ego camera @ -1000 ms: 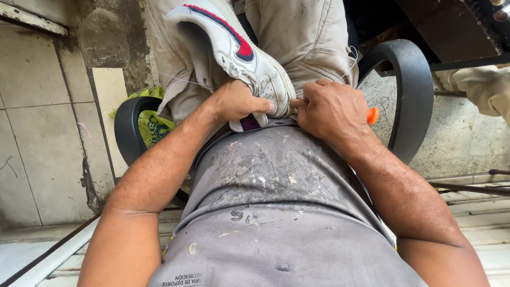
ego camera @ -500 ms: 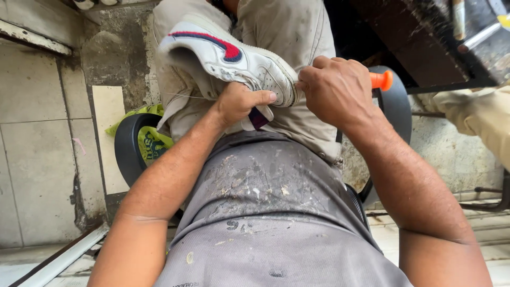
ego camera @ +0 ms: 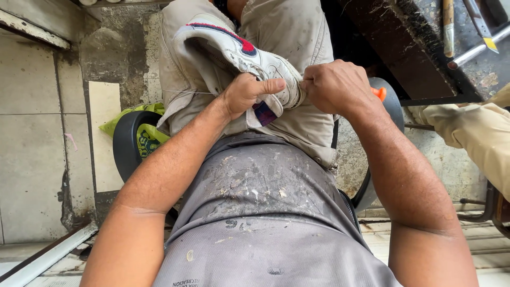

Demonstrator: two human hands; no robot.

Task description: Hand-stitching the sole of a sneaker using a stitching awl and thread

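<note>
We are working on a white shoe [ego camera: 239, 58] with a red and blue stripe, which rests on our lap against the beige trousers [ego camera: 297, 32], its toe toward us and its heel away. Our left hand [ego camera: 247, 95] is clamped on the shoe just below its toe, thumb pressed flat across the white upper. Our right hand [ego camera: 340, 87] is closed into a fist touching the shoe's toe end, pinched on something we cannot make out; an orange handle [ego camera: 378, 93] pokes out just beyond that fist, away from the shoe. A thin thread [ego camera: 186, 92] runs out from the shoe's side toward the left, so we judge the sewing of the toe to be underway, with some stitches in and more left, though the seam itself is hidden under our fingers and we cannot tell how far round it goes. As for containers, we see no box or tray near the shoe. The nearest thing that holds anything is the black round chair [ego camera: 125, 146] below and left of the shoe, with a green bag [ego camera: 135, 119] lying on its edge; what is in the bag we cannot see. Right of the shoe, a dark bench [ego camera: 419, 58] carries a few tools [ego camera: 467, 26].
</note>
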